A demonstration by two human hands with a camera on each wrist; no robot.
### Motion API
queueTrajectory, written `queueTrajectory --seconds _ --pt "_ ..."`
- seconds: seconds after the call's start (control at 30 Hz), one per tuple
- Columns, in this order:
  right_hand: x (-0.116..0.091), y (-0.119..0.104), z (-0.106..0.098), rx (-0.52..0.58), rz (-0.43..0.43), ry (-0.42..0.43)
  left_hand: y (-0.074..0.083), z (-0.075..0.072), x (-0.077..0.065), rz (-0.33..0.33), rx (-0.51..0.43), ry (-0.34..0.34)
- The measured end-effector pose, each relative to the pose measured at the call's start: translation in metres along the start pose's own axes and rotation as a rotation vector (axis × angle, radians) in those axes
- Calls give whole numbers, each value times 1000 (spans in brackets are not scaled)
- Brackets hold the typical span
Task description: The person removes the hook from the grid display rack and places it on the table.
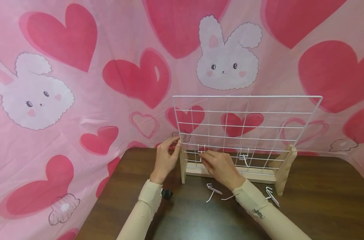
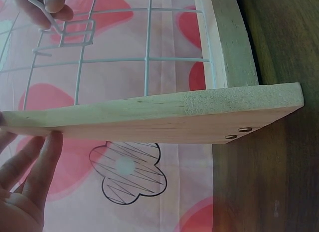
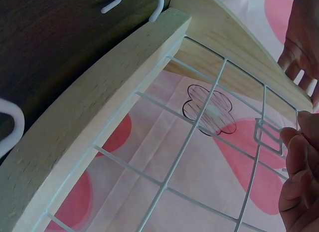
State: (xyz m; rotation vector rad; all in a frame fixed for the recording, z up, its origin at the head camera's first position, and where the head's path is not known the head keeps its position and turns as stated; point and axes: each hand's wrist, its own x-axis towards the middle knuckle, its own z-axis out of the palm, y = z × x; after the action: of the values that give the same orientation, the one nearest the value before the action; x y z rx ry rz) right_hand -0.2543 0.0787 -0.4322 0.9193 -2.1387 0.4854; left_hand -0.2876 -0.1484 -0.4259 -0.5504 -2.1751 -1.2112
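Observation:
A white wire grid stands in a wooden base with two side uprights. My right hand pinches a white wire hook at the grid's lower left; in the left wrist view the hook's bracket overlaps the grid wires. Fingertips hide part of this hook. Along the left wooden upright, my left hand rests with extended fingertips against its outer face. A second white hook hangs farther right on the grid, its prong pointing down and forward.
On the dark wooden table lie several loose white hooks, including one in front of the grid and one near the right upright. One is partly covered by the right sleeve. A pink heart-and-rabbit cloth hangs behind.

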Motion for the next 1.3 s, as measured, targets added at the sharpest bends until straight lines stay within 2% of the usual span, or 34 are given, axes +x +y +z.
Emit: queueTrajectory --seconds 0.43,0.77,1.3 --pt "0 -1 -2 11 -2 -2 1 -1 -1 -12 -9 -9" --pt "1 -3 -4 9 -16 81 1 -1 -2 9 -22 9" --pt "14 4 -12 54 13 117 2 -1 0 -17 -14 -16"
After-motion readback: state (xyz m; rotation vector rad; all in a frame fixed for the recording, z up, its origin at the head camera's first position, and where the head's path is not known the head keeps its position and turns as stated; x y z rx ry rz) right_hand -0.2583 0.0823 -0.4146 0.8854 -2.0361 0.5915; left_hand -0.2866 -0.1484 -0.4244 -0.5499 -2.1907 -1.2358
